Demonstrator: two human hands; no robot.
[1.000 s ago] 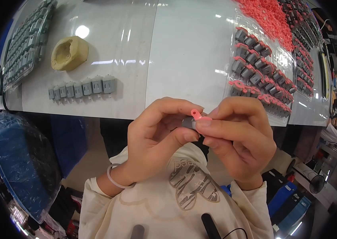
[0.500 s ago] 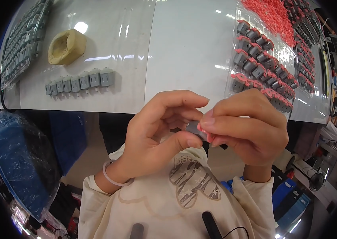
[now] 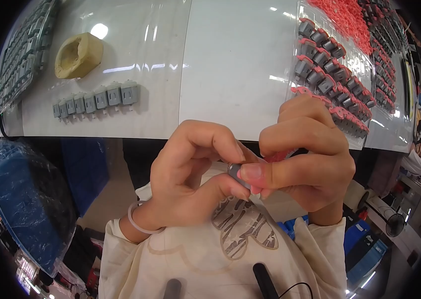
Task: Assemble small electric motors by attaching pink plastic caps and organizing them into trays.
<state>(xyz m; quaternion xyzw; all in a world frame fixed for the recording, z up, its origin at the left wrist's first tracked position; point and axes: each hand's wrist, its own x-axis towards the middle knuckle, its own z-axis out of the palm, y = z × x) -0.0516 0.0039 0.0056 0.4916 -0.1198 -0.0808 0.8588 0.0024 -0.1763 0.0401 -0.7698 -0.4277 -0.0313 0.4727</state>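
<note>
Just in front of the table edge, my left hand [image 3: 183,179] pinches a small grey motor [image 3: 233,171] between thumb and fingers. My right hand [image 3: 315,159] is closed from the other side, its thumb and fingertips on a pink plastic cap [image 3: 255,190] at the motor's end. The fingers cover most of both parts. More red plastic [image 3: 281,155] shows inside the curled fingers of my right hand; how many pieces it is I cannot tell. On the table to the left stands a row of bare grey motors [image 3: 90,102].
A yellow hollowed block [image 3: 96,50] sits behind the row. Grey motors fill a clear tray [image 3: 21,65] at far left. At right, a tray holds motors with red caps [image 3: 326,85], below a heap of loose red caps [image 3: 342,22]. Blue plastic-wrapped material [image 3: 26,199] stands at lower left.
Both hands have shifted slightly, and my left forefinger has come down onto the motor. My right fingers have curled further, and red plastic now shows inside them.
</note>
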